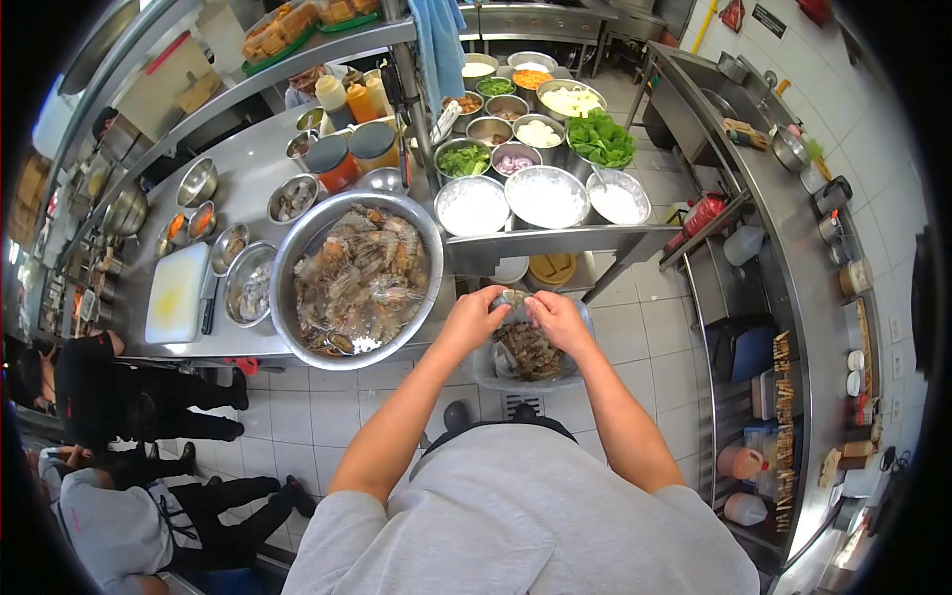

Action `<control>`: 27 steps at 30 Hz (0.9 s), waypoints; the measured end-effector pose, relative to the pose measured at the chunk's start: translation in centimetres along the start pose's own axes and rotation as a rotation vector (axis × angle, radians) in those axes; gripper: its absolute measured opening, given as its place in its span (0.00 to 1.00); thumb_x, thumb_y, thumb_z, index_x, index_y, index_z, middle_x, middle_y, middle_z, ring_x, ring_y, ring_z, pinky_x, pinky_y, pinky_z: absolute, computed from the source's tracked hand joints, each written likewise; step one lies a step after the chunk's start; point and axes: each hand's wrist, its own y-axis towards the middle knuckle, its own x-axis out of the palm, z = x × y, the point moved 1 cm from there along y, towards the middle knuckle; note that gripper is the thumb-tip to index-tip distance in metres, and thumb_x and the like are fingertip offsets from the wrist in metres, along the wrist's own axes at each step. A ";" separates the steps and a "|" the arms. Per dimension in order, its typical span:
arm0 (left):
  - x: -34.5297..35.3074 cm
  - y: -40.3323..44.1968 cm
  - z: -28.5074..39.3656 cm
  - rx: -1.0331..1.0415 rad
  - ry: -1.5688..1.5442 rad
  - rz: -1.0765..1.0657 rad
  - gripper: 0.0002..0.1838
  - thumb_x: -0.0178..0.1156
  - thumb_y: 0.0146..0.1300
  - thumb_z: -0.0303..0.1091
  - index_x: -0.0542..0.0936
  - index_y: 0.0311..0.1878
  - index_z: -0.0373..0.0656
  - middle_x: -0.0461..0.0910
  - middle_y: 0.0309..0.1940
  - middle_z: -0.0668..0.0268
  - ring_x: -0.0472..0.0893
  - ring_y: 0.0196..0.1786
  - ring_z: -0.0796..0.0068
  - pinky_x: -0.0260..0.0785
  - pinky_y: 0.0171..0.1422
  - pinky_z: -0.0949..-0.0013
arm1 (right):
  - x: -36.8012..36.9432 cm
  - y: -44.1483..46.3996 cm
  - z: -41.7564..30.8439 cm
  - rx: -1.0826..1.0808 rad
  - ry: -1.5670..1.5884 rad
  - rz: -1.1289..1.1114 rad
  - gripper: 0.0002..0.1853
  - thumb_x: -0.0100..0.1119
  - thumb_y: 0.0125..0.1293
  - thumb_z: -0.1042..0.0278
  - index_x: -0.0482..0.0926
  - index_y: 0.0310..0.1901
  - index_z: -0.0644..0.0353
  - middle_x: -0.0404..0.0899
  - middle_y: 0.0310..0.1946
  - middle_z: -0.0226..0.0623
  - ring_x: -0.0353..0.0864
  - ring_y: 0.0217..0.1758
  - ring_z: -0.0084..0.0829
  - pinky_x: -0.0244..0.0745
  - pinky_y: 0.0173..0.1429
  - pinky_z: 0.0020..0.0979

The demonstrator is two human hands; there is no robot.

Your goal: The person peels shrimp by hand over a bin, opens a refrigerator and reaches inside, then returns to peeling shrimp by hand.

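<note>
Both of my hands meet in front of me, with a small greyish shrimp between them. My left hand is closed on its left side, and my right hand pinches its right end. Directly below is a clear plastic-lined bin holding brown shrimp shells and heads. To the left, a large metal bowl full of whole shrimp in liquid stands at the counter's edge. Smaller metal bowls beside it hold peeled greyish shrimp.
Left of the large bowl lie a white cutting board and a dark-handled knife. Ahead, a metal table bears several bowls of vegetables and white powder. Another counter runs along the right. Two people are at lower left.
</note>
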 end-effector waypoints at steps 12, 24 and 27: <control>1.0 -0.4 -0.4 -0.029 -0.017 0.039 0.16 0.61 0.62 0.35 0.81 0.51 0.38 0.85 0.33 0.52 0.85 0.38 0.55 0.76 0.44 0.59 | 0.1 -0.7 0.6 0.053 -0.172 0.097 0.14 0.60 0.68 0.58 0.82 0.40 0.63 0.80 0.28 0.45 0.79 0.31 0.38 0.73 0.41 0.38; 2.6 0.5 -2.4 -0.487 -0.407 -0.103 0.14 0.61 0.61 0.38 0.82 0.39 0.34 0.83 0.23 0.62 0.82 0.20 0.75 0.73 0.23 0.72 | 0.4 -0.4 -2.3 -0.399 -0.610 0.078 0.17 0.67 0.57 0.65 0.84 0.49 0.57 0.80 0.42 0.41 0.79 0.49 0.42 0.76 0.55 0.39; 3.0 0.7 -2.2 -0.494 -0.390 -0.135 0.13 0.60 0.63 0.37 0.82 0.40 0.36 0.82 0.25 0.64 0.81 0.21 0.77 0.73 0.23 0.74 | 0.7 0.2 -0.6 -0.351 -0.642 0.027 0.15 0.64 0.57 0.67 0.85 0.46 0.58 0.84 0.43 0.43 0.81 0.47 0.44 0.77 0.54 0.40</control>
